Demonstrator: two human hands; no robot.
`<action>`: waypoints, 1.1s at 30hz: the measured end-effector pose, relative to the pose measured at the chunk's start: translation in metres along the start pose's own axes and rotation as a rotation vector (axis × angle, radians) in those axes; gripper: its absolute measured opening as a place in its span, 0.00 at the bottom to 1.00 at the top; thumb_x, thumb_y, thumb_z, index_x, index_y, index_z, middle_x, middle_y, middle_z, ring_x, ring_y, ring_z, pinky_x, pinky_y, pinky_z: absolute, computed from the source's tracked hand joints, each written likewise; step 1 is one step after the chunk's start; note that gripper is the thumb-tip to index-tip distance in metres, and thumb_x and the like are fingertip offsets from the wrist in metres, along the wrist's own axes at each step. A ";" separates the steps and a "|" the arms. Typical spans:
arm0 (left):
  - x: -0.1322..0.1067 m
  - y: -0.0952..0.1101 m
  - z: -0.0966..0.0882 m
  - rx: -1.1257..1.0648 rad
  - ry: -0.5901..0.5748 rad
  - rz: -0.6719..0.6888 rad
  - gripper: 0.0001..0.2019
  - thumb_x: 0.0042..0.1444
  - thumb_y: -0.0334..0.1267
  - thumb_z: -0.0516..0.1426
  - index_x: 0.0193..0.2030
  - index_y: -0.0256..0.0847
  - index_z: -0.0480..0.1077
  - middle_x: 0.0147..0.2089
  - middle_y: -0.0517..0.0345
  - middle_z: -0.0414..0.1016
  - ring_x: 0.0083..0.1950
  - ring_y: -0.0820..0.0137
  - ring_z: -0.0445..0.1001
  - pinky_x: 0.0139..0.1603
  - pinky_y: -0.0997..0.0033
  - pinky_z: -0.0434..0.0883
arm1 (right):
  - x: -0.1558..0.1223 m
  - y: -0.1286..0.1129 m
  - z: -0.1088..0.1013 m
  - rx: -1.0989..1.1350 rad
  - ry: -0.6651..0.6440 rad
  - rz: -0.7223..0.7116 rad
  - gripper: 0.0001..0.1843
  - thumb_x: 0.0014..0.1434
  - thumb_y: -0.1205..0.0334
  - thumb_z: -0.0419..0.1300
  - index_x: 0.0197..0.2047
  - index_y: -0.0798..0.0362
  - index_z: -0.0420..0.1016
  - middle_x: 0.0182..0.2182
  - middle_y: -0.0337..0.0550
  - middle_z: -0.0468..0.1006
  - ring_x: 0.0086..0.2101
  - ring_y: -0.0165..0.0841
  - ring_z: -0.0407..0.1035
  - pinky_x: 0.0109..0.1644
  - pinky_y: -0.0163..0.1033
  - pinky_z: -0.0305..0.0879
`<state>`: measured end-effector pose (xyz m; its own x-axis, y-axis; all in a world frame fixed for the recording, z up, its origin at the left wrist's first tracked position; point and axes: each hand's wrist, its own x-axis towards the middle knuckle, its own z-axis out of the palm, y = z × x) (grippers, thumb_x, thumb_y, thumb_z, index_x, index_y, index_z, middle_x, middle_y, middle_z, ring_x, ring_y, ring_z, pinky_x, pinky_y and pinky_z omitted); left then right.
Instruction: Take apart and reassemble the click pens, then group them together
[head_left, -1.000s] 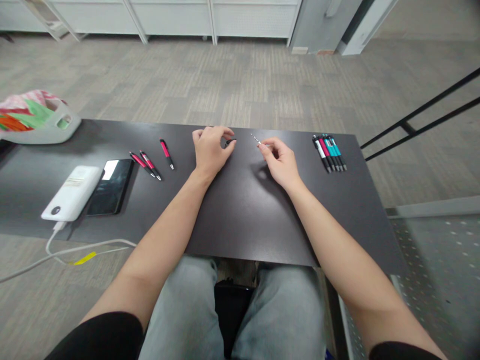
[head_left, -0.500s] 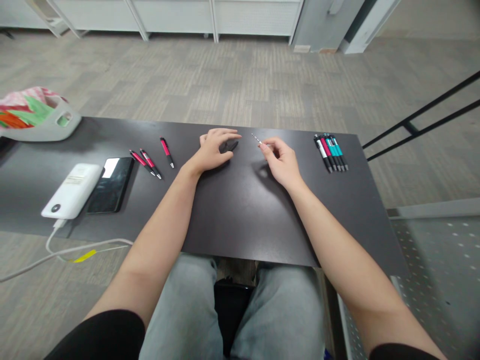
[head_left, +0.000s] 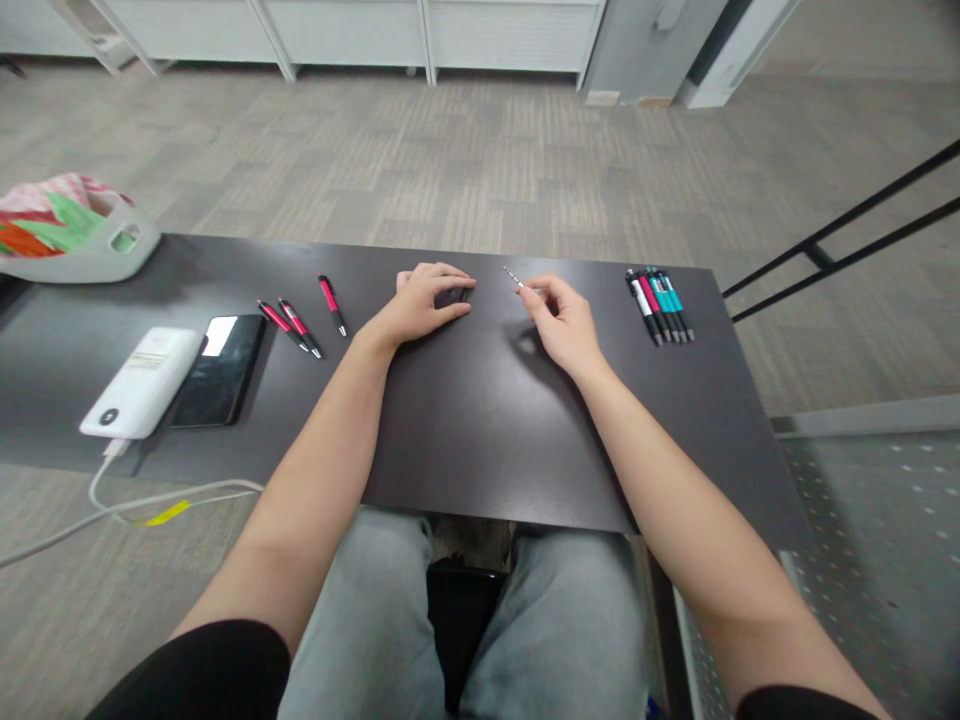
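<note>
My left hand (head_left: 429, 302) rests near the far edge of the dark table, its thumb apart from its stretched fingers. A small black piece (head_left: 463, 294), partly hidden, lies in the gap beneath those fingers; I cannot tell if they touch it. To the right, my right hand (head_left: 559, 318) pinches a thin silvery pen refill (head_left: 511, 275) between thumb and forefinger, its tip pointing up and left. Three red and black pens (head_left: 300, 328) lie left of my left hand. Several pens (head_left: 661, 306) in white, red and teal sit side by side on the right.
A white power bank (head_left: 142, 382) with a cable and a black phone (head_left: 221, 372) lie on the table (head_left: 495, 430) at left. Behind them stands a white container (head_left: 127, 240) with colourful wrapping. Black metal bars (head_left: 821, 258) rise beyond the right edge.
The fingers of my left hand have shifted slightly, and less of the black piece shows under them. My right hand holds the refill in nearly the same place.
</note>
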<state>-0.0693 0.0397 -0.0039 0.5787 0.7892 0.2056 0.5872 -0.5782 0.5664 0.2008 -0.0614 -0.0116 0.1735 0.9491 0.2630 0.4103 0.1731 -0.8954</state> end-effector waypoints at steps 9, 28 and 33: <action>0.000 -0.003 0.001 0.048 0.060 -0.053 0.25 0.69 0.45 0.73 0.72 0.55 0.86 0.72 0.45 0.87 0.77 0.41 0.77 0.79 0.37 0.64 | 0.000 0.003 0.000 -0.001 -0.012 -0.022 0.19 0.76 0.37 0.69 0.46 0.43 0.85 0.29 0.35 0.69 0.33 0.38 0.64 0.45 0.46 0.64; 0.012 0.043 0.020 -0.500 0.253 0.102 0.17 0.71 0.58 0.75 0.43 0.48 0.85 0.46 0.53 0.92 0.51 0.59 0.88 0.63 0.56 0.82 | -0.004 -0.010 -0.002 -0.048 -0.126 -0.065 0.19 0.77 0.36 0.70 0.45 0.42 0.85 0.33 0.38 0.76 0.36 0.39 0.66 0.48 0.46 0.68; 0.018 0.033 0.020 -0.554 0.435 0.025 0.18 0.73 0.57 0.75 0.43 0.47 0.80 0.45 0.52 0.91 0.48 0.62 0.89 0.58 0.61 0.84 | -0.003 -0.008 -0.002 -0.075 -0.087 -0.038 0.17 0.78 0.39 0.70 0.44 0.42 0.85 0.32 0.38 0.74 0.37 0.41 0.67 0.48 0.46 0.68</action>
<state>-0.0284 0.0309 0.0027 0.2415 0.8552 0.4587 0.1355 -0.4978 0.8567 0.1992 -0.0661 -0.0046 0.0796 0.9620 0.2612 0.4819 0.1922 -0.8549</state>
